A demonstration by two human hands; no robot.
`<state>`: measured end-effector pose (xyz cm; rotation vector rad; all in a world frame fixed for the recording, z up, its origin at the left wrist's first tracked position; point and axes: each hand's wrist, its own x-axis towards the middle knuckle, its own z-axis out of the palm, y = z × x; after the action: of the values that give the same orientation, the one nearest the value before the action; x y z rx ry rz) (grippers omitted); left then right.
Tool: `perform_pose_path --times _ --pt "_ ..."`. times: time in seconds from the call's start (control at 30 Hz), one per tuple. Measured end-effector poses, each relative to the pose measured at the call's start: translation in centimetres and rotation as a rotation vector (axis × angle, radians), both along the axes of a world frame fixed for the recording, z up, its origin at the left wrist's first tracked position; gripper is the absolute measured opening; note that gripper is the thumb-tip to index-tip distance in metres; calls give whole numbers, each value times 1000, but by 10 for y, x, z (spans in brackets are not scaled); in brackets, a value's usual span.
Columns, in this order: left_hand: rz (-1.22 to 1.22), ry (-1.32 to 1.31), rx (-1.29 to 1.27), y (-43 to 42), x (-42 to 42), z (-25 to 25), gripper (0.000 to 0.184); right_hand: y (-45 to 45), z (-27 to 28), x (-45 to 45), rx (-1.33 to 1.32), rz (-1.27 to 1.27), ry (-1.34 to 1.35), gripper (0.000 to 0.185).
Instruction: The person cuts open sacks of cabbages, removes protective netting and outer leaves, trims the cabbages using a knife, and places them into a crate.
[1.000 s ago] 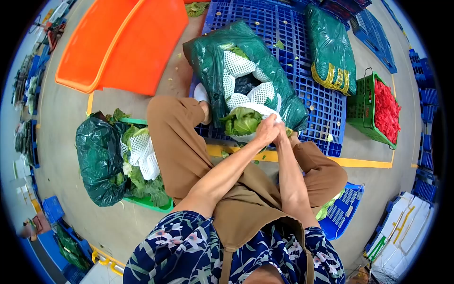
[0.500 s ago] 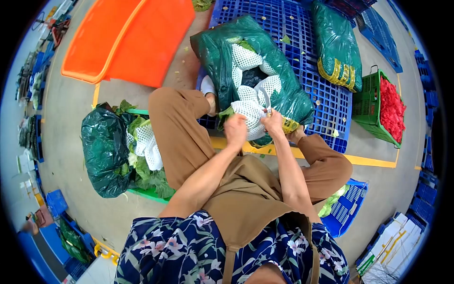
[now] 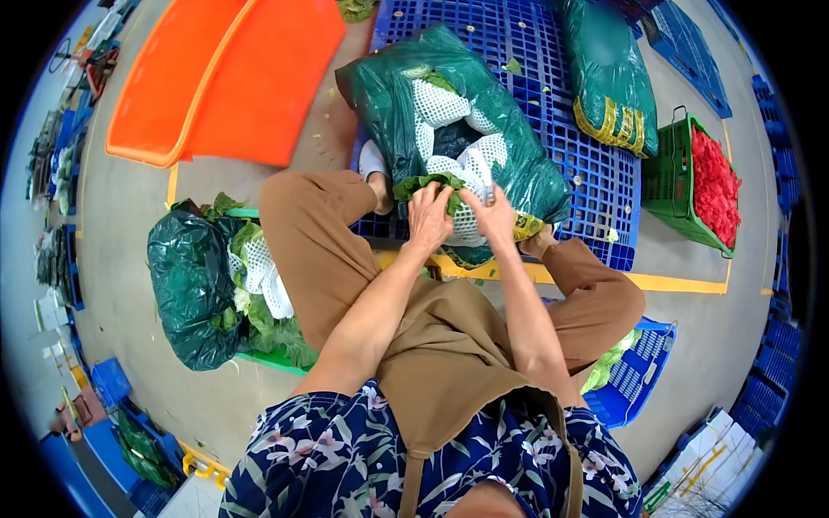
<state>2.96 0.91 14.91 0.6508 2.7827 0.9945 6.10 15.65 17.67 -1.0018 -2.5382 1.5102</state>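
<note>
Moved: left hand (image 3: pixel 429 216) is up from beside the netting onto the leaves, on my feed.
Left grip: fingers clamped on the leafy head (image 3: pixel 421 184), likely steadying it.
Right hand (image 3: pixel 494 217): by its netting (image 3: pixel 469 230); I can't tell whether its fingers grip anything.
Leafy head: one, between both hands at the open bag (image 3: pixel 528 164)'s near end, probably for easy reach.
Netted heads (image 3: pixel 441 102): about five more, ringing a hollow.
Green bags (image 3: pixel 194 285): three, counting the open one.
Crates: two green (image 3: pixel 669 186), one blue (image 3: pixel 629 380).
Blue pallet (image 3: pixel 600 194): one under the open bag, perhaps keeping it off the floor.
</note>
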Motion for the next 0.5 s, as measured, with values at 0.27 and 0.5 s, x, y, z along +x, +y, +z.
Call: perform_pose_path --times 0.27,0.5 --pt "-146 -566 -119 8 -44 -12 112 -10 -37 -3 150 -155 -134 73" --pt "-108 -692 279 -16 -40 -48 120 23 -109 4 24 -309 -117 39"
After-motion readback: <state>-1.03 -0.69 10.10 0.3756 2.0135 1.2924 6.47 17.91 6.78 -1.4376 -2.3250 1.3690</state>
